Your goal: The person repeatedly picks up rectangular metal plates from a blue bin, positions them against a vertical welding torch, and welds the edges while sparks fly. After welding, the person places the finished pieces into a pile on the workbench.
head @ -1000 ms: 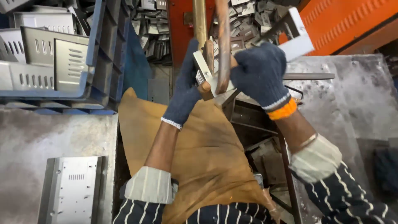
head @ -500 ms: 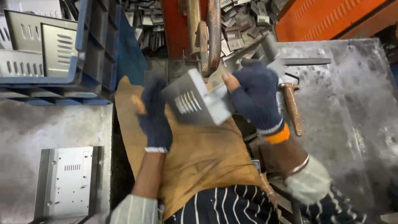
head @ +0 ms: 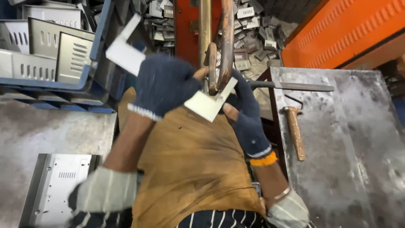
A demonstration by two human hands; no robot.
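My left hand (head: 162, 86), in a dark blue glove, is raised at the upper left and grips a bent white metal piece (head: 124, 52), blurred, next to the blue crate (head: 99, 50). My right hand (head: 247, 116), in the same kind of glove with an orange cuff, holds a small flat metal plate (head: 209, 103) against the lower tip of two rusty upright rods (head: 215, 50) of a machine. A brown apron (head: 190, 164) covers my lap below both hands.
The blue crate holds several grey vented metal parts (head: 46, 46). A grey vented panel (head: 55, 190) lies at the lower left. A wooden-handled hammer (head: 295, 131) and a long flat bar (head: 295, 86) rest on the steel table (head: 350, 160). Small metal pieces (head: 249, 42) are heaped behind the rods.
Both hands held a vented metal piece at the rods. My left hand has since swung up and left with a bent piece towards the crate, and my right hand now holds a small plate at the rods.
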